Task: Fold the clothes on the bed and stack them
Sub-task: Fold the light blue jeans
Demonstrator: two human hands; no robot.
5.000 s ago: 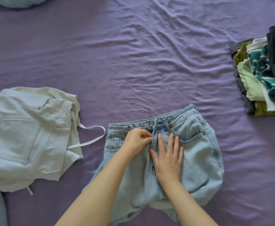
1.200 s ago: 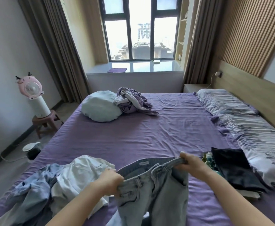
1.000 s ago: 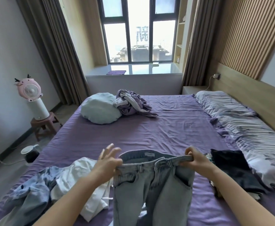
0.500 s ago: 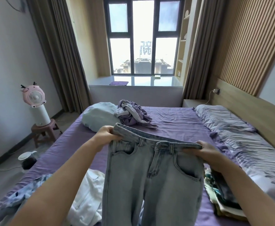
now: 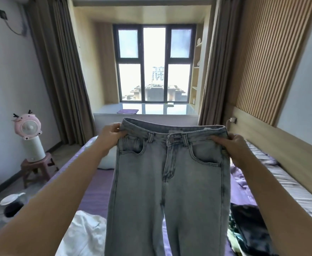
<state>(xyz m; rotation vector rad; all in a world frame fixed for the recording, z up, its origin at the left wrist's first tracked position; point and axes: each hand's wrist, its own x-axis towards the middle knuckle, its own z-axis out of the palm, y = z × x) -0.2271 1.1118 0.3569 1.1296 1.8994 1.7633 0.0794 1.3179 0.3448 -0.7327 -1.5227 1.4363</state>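
Jeans, one pair in light blue denim, hang upright in the middle of the view, front side toward the camera, button fastened and both legs dropping out of view at six o'clock. Two hands hold them up by the waistband. At about ten o'clock from the button, the left hand pinches the left corner of the waistband, thumb on the near face and fingers curled behind the cloth. At about three o'clock from the button, the right hand grips the opposite corner, thumb lying along the front of the band and fingers wrapped around the side seam. Between the two hands the waistband is stretched nearly flat, so the garment sits directly between and below them, lifted off the purple bed behind it.

One crumpled white garment lies on the sheet at seven o'clock. One stack of folded clothes, dark cloth on top, rests at four o'clock beside the right forearm. One pale pillow shows at nine o'clock behind the left wrist. Off the bed at nine o'clock, one pink fan stands on one small stool. One window fills twelve o'clock, flanked by two curtains.
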